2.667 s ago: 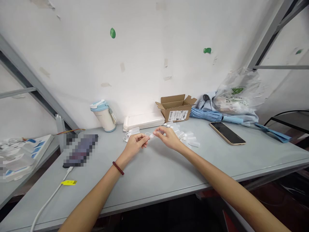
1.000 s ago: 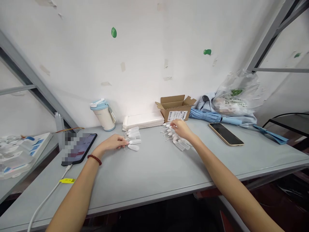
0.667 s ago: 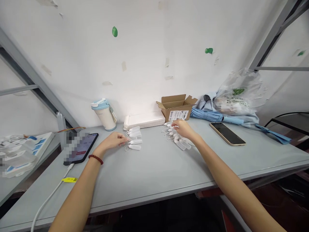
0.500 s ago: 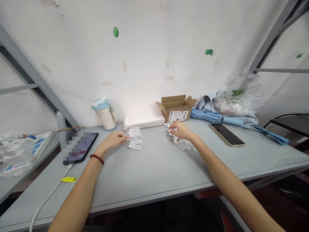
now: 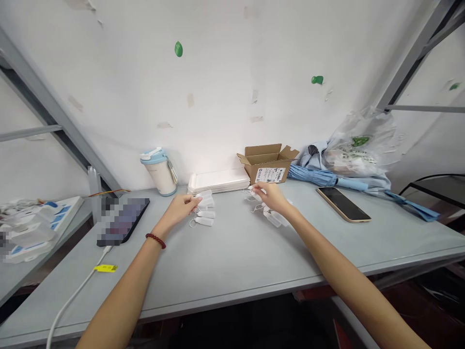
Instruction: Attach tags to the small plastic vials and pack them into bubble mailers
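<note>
Two groups of small, translucent white tags with thin loops are laid on the grey bench. The left group [image 5: 205, 214] is arranged roughly in a column, while the right group [image 5: 273, 219] is spread in an overlapping cluster.

The left hand [image 5: 186, 204] is held palm down at the upper part of the left group, with the thumb and forefinger brought near each other; whether a tag is pinched there cannot be told. A dark red beaded bracelet [image 5: 156, 240] is worn on the left wrist. The right hand [image 5: 269, 195] is held over the upper part of the right group, and a white tag [image 5: 256, 192] is gripped narrowly at its fingertips.

Behind the tags, a stack of flat white trays [image 5: 218, 181] is placed along the wall [image 5: 218, 87]. Just beside it, an open cardboard box [image 5: 271, 173] with a printed label is set. Farther right, a folded blue umbrella [image 5: 313, 174] is laid in front of a clear plastic bag [image 5: 358, 150], and a gold-edged phone [image 5: 343, 204] is placed face up nearer the front edge. On the left, a cream tumbler [image 5: 162, 177] with a blue lid is stood upright, and a dark phone [image 5: 123, 222], its screen blurred, is connected to a white cable [image 5: 72, 296] bearing a yellow label [image 5: 106, 268].
</note>
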A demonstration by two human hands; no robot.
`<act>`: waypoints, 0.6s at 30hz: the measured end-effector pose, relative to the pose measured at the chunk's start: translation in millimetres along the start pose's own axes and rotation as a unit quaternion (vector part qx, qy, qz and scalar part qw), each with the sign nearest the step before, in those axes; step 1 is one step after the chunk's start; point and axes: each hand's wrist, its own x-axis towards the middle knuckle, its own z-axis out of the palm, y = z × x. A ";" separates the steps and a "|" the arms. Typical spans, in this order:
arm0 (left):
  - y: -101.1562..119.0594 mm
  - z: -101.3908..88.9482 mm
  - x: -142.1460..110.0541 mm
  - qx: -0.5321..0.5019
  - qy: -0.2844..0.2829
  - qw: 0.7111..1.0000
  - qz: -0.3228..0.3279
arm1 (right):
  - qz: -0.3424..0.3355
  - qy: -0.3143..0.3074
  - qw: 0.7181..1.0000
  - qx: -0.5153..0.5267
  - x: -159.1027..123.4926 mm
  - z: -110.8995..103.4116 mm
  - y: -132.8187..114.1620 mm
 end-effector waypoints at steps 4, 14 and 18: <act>9.0 13.6 -5.3 -0.035 -0.027 0.999 0.015 | 0.035 0.044 0.991 0.122 -4.0 -1.0 -22.6; 24.1 43.7 -16.9 -0.129 -0.143 0.980 0.044 | -0.075 -0.100 0.992 -0.002 -24.6 30.4 -55.7; 25.2 42.2 -19.4 -0.103 -0.188 0.975 0.051 | -0.112 -0.103 0.987 -0.052 -28.0 33.6 -58.5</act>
